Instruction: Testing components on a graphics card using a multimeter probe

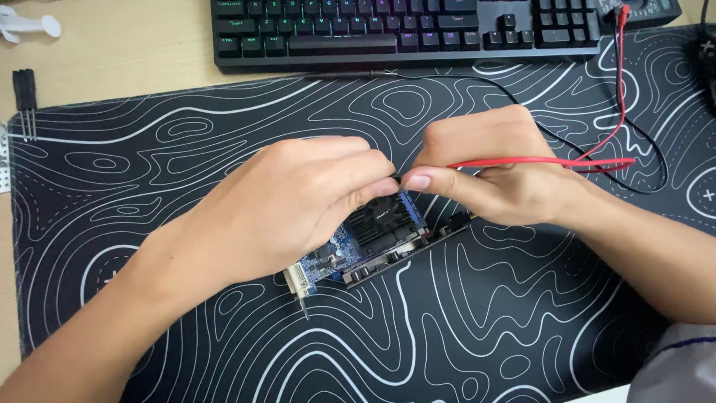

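Note:
A blue graphics card (pixel 373 242) with a black heatsink lies on the black desk mat (pixel 485 328), its metal bracket end toward me. My left hand (pixel 298 198) covers the card's upper left part, fingertips pinched together just above the heatsink. My right hand (pixel 485 172) meets it from the right, thumb and fingers pinched on a small dark piece at the end of a red wire (pixel 567 160). The two thumbs almost touch. What sits between the fingertips is mostly hidden.
A black keyboard (pixel 403 30) lies along the mat's far edge. Red and black wires (pixel 623 89) loop from the top right down to my right hand. A black tool (pixel 24 101) and a white syringe-like item (pixel 26 26) rest at the far left.

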